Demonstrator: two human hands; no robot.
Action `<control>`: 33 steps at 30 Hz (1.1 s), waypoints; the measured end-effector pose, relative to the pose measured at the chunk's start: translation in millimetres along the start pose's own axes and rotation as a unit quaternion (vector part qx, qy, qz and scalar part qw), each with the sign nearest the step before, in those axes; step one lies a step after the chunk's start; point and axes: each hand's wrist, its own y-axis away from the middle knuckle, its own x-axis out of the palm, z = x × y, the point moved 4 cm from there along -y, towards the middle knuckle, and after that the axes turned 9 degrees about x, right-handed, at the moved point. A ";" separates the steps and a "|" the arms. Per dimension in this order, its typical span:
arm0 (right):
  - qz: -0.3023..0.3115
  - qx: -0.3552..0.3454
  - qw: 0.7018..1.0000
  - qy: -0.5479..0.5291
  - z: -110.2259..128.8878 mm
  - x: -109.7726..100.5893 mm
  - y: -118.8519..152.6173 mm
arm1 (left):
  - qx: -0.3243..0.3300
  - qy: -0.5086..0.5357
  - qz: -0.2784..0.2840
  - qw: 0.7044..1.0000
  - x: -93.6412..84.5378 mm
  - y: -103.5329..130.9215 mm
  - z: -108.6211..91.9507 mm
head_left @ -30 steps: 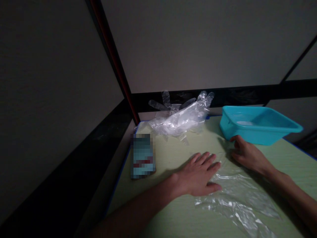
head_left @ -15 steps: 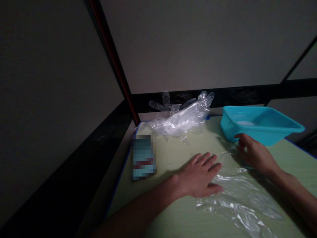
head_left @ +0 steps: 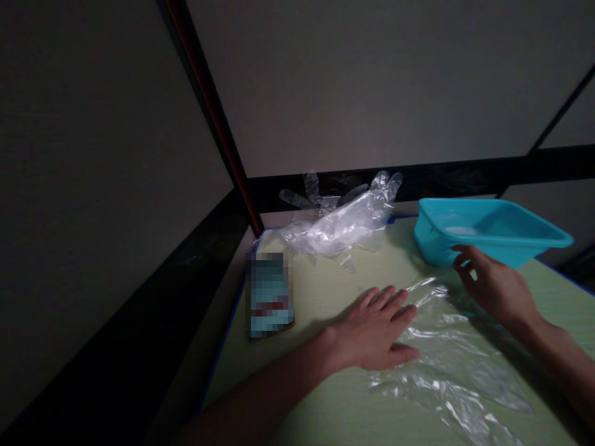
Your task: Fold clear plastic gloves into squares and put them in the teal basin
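Note:
My left hand (head_left: 379, 328) lies flat with its fingers spread, pressing on the left edge of a clear plastic film (head_left: 450, 353), which looks like a disposable glove spread on the table. To the right, my right hand (head_left: 497, 288) is raised over the film's far side, just in front of the turquoise basin (head_left: 493, 243). Its thumb and fingers are curled together in a pinch. Whether any thin film is between them I cannot make out. Nearest that hand, the film's far end is wrinkled and partly lifted.
A heap of clear disposable gloves (head_left: 339, 226) lies at the table's back edge against the wall. A phone (head_left: 269, 296) with a blurred-out screen rests at the left edge. The pale green table (head_left: 320, 409) has a blue rim and stands in a corner.
My right hand has moved slightly right, its fingers drawing closer together. The film's far end has become more bunched and raised. My left hand stays in place.

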 end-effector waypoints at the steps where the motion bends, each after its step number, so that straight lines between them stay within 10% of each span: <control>1: -0.007 0.010 1.000 0.004 -0.5 -2.1 0.0 | 0.000 -0.001 0.001 1.000 0.0 0.0 0.0; 10: -0.118 -0.070 0.988 -0.071 -1.8 -10.0 1.2 | 0.001 -0.005 0.005 1.000 -2.3 0.4 -0.5; 19: 0.209 -0.318 0.907 -0.179 65.1 14.1 40.4 | -0.003 -0.022 0.007 1.000 -4.5 -2.5 -1.5; 33: 0.178 -0.315 0.928 -0.087 35.1 37.7 27.7 | -0.005 0.018 -0.015 1.000 -3.0 -0.5 1.1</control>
